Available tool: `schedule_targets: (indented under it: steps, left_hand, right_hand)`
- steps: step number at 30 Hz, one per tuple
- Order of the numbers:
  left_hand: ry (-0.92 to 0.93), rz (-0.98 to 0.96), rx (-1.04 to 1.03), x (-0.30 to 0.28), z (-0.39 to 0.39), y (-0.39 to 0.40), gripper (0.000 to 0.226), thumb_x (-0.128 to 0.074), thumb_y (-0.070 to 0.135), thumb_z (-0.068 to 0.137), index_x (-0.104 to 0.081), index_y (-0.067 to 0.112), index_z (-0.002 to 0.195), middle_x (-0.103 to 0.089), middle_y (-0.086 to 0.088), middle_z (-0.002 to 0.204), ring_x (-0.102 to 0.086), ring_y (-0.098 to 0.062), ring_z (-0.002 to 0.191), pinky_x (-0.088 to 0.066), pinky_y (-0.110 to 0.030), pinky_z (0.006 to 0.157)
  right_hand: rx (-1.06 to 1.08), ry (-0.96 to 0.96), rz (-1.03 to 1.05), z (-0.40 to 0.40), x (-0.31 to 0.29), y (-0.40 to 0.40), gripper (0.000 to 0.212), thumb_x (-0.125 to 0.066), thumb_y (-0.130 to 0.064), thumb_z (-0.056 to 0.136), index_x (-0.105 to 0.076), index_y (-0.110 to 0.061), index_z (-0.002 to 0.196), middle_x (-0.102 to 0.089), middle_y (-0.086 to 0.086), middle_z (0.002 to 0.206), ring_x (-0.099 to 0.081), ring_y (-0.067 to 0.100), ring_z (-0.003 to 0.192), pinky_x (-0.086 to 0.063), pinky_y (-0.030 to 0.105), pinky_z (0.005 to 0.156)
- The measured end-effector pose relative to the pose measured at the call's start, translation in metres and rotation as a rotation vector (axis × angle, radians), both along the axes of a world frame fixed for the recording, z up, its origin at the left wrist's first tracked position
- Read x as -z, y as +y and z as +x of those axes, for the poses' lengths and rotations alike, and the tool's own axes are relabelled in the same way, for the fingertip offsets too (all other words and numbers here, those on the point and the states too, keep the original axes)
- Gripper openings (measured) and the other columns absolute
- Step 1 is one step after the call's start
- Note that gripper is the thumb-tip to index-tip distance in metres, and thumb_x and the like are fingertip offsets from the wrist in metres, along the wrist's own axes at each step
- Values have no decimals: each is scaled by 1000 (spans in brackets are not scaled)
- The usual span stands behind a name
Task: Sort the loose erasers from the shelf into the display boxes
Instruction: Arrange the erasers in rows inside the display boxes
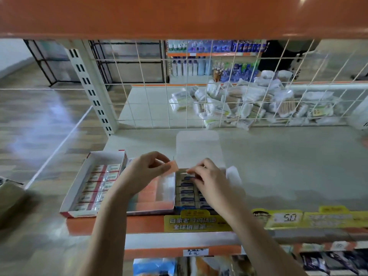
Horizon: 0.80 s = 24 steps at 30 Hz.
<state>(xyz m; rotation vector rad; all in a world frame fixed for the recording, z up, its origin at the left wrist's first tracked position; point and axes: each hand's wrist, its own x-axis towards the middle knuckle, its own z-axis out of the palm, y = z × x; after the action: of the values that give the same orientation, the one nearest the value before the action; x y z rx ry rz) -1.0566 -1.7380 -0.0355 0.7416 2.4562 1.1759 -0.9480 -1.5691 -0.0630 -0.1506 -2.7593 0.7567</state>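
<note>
Two display boxes sit at the front left of the white shelf (278, 166). The left box (79, 188) holds rows of red-and-white erasers (103, 176), with an orange lid part beside them. The right box (188, 193) holds blue-and-white erasers, and its white lid (197, 148) stands open behind. My left hand (147, 172) pinches a small orange flap (172, 166) between the two boxes. My right hand (207, 180) rests curled over the right box's far end, its fingertips on the erasers; I cannot see whether it holds one.
A wire grid (219, 92) backs the shelf, with a heap of cotton-swab packs (249, 104) behind it. An orange shelf (179, 14) hangs overhead. Yellow price tags (286, 218) line the front edge. More goods lie on the shelf below.
</note>
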Motion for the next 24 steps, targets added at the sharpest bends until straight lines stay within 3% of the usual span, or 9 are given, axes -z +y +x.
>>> schedule_targets:
  steps: [6, 14, 21, 24]
  left_hand:
    - [7, -19, 37, -1, -1, 2, 7, -65, 42, 81, -63, 49, 83, -72, 8, 81, -67, -26, 79, -53, -51, 81]
    - [-10, -19, 63, 0, -4, 2, 8, -65, 41, 82, -62, 49, 81, -71, 8, 81, -64, -34, 82, -50, -54, 80]
    - [-20, 16, 76, 5, -10, -1, 14, -66, 35, 83, -63, 49, 83, -71, 12, 78, -66, -22, 76, -53, -49, 82]
    - [-31, 25, 80, 5, -12, -1, 9, -66, 31, 83, -66, 40, 81, -71, 12, 76, -66, -16, 73, -54, -42, 76]
  right_hand:
    - [36, -2, 35, -5, 5, -1, 19, -58, -17, 90, -65, -15, 107, -59, -2, 105, -56, 12, 97, -30, 8, 76]
    - [-10, -28, 98, -8, 5, -8, 22, -51, -13, 92, -64, -8, 110, -55, 4, 105, -59, 18, 90, -48, 25, 82]
    - [-30, -96, 217, -9, 7, -11, 20, -49, -16, 94, -62, -11, 108, -53, 3, 103, -52, 17, 96, -47, 28, 85]
    - [-46, -87, 245, -10, 4, -11, 20, -46, -14, 94, -61, -9, 106, -53, 5, 102, -52, 19, 96, -45, 28, 81]
